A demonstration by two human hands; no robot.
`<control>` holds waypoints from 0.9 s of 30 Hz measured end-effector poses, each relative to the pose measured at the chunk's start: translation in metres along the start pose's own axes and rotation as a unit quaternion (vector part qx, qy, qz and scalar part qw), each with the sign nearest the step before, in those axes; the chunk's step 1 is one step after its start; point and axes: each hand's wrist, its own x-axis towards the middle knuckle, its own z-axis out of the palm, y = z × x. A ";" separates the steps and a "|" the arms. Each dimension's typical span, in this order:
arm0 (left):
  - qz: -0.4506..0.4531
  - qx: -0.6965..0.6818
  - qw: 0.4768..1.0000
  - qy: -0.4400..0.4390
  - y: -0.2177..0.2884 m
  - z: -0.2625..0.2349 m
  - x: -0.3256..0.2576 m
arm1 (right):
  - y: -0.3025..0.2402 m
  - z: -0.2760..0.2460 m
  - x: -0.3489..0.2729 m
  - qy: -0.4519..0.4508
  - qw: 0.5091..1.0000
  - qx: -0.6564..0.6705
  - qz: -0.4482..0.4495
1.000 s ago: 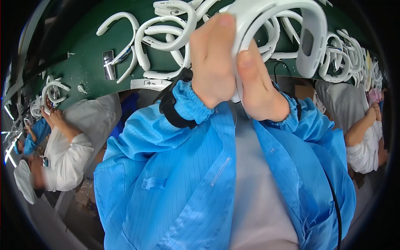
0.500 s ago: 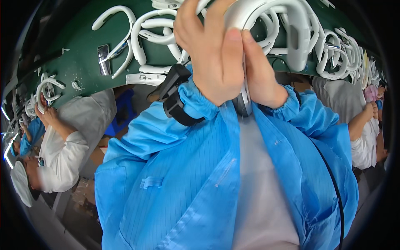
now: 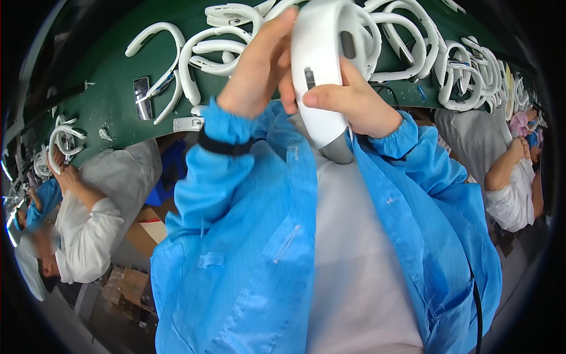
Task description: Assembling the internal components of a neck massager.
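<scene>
White plastic curved device (image 3: 321,115) is up in front of my chest, long side roughly vertical in the head view, grey lower end near the pale shirt (image 3: 359,236), between the two flaps of the blue jacket (image 3: 253,253). Right hand (image 3: 365,103) has it: thumb pressed flat on the outer face just below the dark button strip (image 3: 309,76), that hand's other fingers mostly hidden behind. I read that as a firm hold.

Left hand (image 3: 253,76) is raised just beside the upper left edge, fingers long and loosely bent; I can't tell if they touch or grip, since the tips run in next to the body. Black band (image 3: 221,144) around the left sleeve.

Behind, green table (image 3: 121,121) carries more white curved pieces: one loose loop (image 3: 156,28) at left, its end across a small dark glossy rectangle (image 3: 142,97), and a thick cluster (image 3: 474,76) at right. Small blue bit (image 3: 421,92) near the table edge.

At far left I see a co-worker's hands (image 3: 68,174) at a white ring (image 3: 56,138); another co-worker's forearm (image 3: 504,165) at right.
</scene>
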 end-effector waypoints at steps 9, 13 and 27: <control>0.112 -0.123 0.985 0.055 -0.008 0.028 0.033 | -0.016 -0.011 -0.013 0.134 0.978 -0.162 0.006; 0.274 0.063 0.929 0.242 0.000 0.070 0.046 | -0.005 -0.028 0.008 0.291 0.938 -0.179 -0.060; 0.222 -0.259 0.897 0.282 -0.009 0.053 0.055 | 0.025 -0.026 0.010 0.222 0.962 0.136 0.079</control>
